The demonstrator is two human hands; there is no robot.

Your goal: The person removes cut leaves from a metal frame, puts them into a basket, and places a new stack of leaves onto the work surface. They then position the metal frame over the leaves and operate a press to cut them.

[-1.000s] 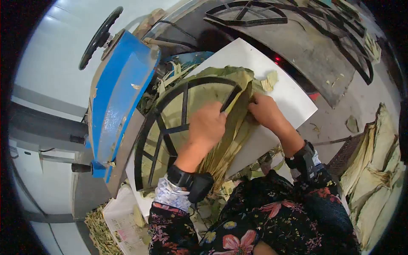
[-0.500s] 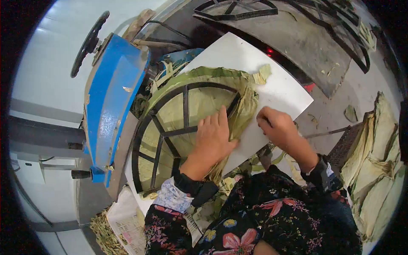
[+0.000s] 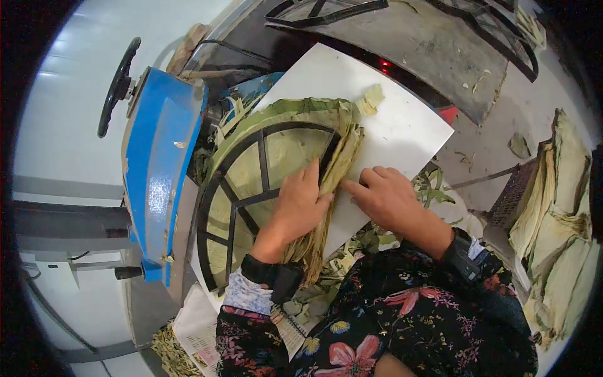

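A stack of dried green leaves (image 3: 292, 154) lies on a white board, its right edge gathered into folded, yellowish layers (image 3: 342, 157). On top rests a fan-shaped black metal frame (image 3: 264, 160) with inner bars. My left hand (image 3: 295, 204) lies flat over the frame's right side, fingers stretched out and thumb against the folded leaf edge. My right hand (image 3: 389, 201) is just right of that edge, its index finger extended to the folds and the other fingers loosely bent. No held object shows in it.
The white board (image 3: 402, 125) stands beside a blue machine (image 3: 160, 163) with a black handwheel (image 3: 119, 88). More black frames (image 3: 326, 16) lie at the back. Large dried leaves (image 3: 556, 232) hang over a dark crate (image 3: 512, 195) on the right. Leaf scraps lie below.
My right hand has moved left and down to the folded leaf edge, its index finger now stretched out. The right leaf edge looks narrower and more gathered. My left hand stays on the frame.
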